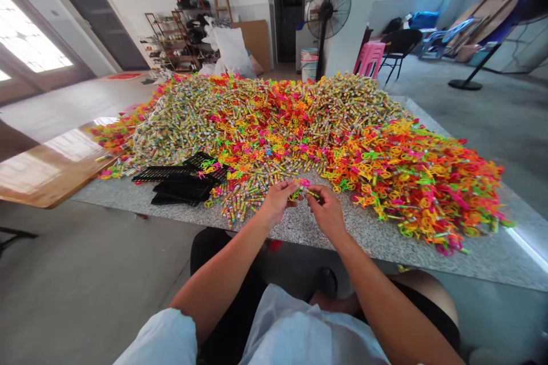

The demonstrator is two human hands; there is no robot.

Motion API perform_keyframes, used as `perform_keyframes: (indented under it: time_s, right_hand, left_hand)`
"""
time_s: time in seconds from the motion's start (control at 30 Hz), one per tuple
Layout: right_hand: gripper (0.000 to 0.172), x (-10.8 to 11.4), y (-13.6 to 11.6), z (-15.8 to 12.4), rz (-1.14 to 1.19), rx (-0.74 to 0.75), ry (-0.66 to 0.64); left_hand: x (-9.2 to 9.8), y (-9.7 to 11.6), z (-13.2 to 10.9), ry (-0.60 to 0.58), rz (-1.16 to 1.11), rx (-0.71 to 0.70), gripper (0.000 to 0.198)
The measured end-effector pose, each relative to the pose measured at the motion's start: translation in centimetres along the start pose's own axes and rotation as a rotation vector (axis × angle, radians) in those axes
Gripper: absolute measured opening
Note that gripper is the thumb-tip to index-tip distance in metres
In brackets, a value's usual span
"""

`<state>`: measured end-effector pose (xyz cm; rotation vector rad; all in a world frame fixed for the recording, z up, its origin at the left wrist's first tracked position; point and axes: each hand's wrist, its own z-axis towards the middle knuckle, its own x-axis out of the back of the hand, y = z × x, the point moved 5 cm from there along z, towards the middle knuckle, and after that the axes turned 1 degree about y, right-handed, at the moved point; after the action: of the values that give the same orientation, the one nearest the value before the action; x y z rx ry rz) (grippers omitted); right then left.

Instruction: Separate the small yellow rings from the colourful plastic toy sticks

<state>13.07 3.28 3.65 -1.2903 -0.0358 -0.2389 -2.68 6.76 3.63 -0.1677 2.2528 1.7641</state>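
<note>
Over the front edge of the table, my left hand (279, 201) is closed on small bright plastic pieces, a pink loop-shaped piece (303, 182) among them. Close to its right, my right hand (327, 209) pinches a small patterned tube (314, 194). The two hands almost meet, and the fingers partly hide what they hold. Loose patterned tubes (242, 201) lie just left of my hands. Behind them spreads a heap of tubes mixed with coloured loop pieces (265, 145). A pile of tubes with coloured loop ends (428, 182) lies to the right.
Black slotted plastic trays (184, 185) are stacked at the left of the speckled stone table (363, 239). A wooden table (47, 174) adjoins on the left. Beyond the heap are a standing fan (327, 8), pink stools (369, 57) and a shelf rack (171, 40).
</note>
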Motion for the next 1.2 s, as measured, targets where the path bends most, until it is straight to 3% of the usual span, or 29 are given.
perform_keyframes:
  time_s: [0.1, 0.3, 0.53, 0.73, 0.87, 1.2]
  right_hand:
    - [0.033, -0.1, -0.1, -0.3, -0.024, 0.024, 0.025]
    - [0.041, -0.8, 1.4, -0.3, 0.257, -0.223, -0.071]
    - [0.044, -0.5, 1.9, 0.2, 0.299, -0.265, -0.123]
    - [0.054, -0.6, 1.6, 0.5, 0.195, -0.202, -0.058]
    - [0.049, -0.2, 1.5, 0.6, 0.119, -0.166, -0.009]
    - [0.040, -0.1, 3.3, 0.0, -0.070, -0.059, -0.105]
  left_hand:
    - [0.2, -0.4, 0.2, 0.049, -0.059, 0.041, 0.037]
    - [0.3, -0.8, 0.3, 0.096, -0.021, 0.035, 0.035]
    - [0.0, -1.2, 1.1, 0.100, 0.026, -0.006, 0.033]
    - [-1.3, -1.4, 1.1, 0.007, -0.101, 0.045, 0.044]
    - [-1.3, -2.3, 0.5, -0.068, 0.031, 0.039, 0.047]
    - [0.0, -4.7, 0.1, -0.054, 0.037, 0.078, 0.046]
